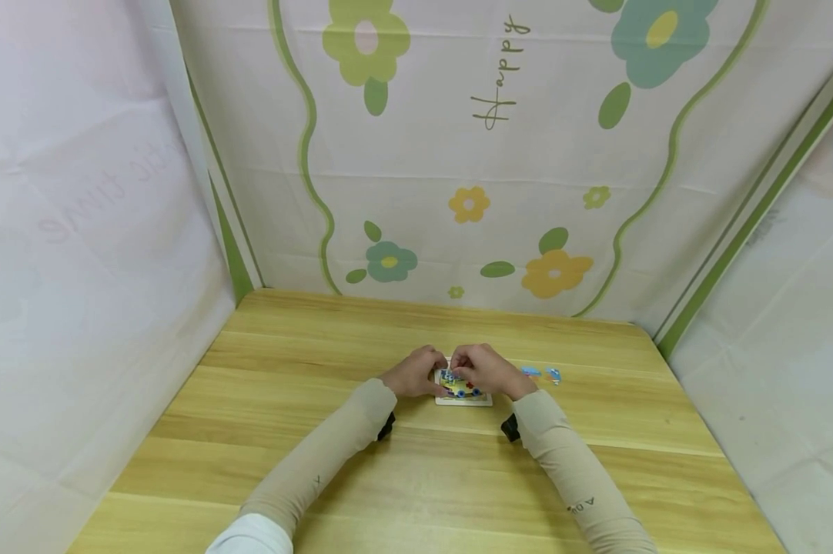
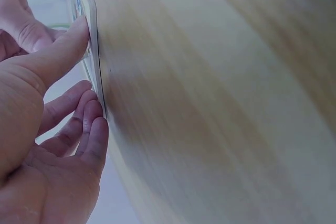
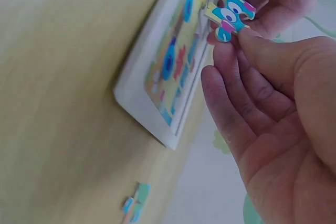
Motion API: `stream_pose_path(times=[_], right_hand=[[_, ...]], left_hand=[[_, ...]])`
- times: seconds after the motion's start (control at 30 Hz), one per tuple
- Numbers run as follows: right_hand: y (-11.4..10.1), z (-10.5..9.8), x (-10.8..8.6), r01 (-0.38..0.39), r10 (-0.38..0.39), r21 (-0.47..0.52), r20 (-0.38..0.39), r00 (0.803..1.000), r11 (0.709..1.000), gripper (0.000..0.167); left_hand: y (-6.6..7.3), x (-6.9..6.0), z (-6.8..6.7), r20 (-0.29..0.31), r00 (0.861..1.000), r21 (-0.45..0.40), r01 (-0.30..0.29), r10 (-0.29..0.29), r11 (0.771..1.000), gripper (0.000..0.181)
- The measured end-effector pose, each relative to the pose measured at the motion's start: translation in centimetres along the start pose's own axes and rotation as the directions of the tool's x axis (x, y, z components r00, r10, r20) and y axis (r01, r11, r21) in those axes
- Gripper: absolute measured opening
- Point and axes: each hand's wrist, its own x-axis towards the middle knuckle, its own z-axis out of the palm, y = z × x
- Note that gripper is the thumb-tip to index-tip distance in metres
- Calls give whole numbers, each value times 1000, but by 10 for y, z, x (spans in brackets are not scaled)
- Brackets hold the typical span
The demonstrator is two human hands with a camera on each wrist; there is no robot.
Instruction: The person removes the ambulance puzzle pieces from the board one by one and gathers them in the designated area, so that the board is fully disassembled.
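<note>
The right hand (image 1: 484,370) pinches a puzzle piece (image 3: 231,13) with 2 cartoon eyes between thumb and fingers, tilted and just above the puzzle board (image 1: 463,402). The left hand (image 1: 411,374) grips the board's edge at 9 o'clock, its thumb on the rim and its fingers curled against the side. The board lies on the table (image 1: 430,485); loose pieces (image 1: 553,376) lie near it at 3 o'clock. At 12 o'clock, beyond the table, hangs a flowered cloth (image 1: 430,146).
</note>
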Motion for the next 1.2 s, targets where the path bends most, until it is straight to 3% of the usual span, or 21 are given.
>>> stream_pose_path(times=[0.4, 0.87, 1.2], right_hand=[[1, -20, -15, -26, 24, -39, -53, 998, 999, 6], [32, -41, -63, -111, 103, -87, -96, 990, 990, 7], [46, -41, -86, -138, 131, -65, -101, 986, 988, 5]], left_hand=[[-3, 2, 3, 5, 1000, 15, 17, -17, 1000, 53], [2, -3, 0, 7, 1000, -11, 24, -24, 1000, 53], [4, -3, 0, 15, 1000, -4, 27, -27, 1000, 53]])
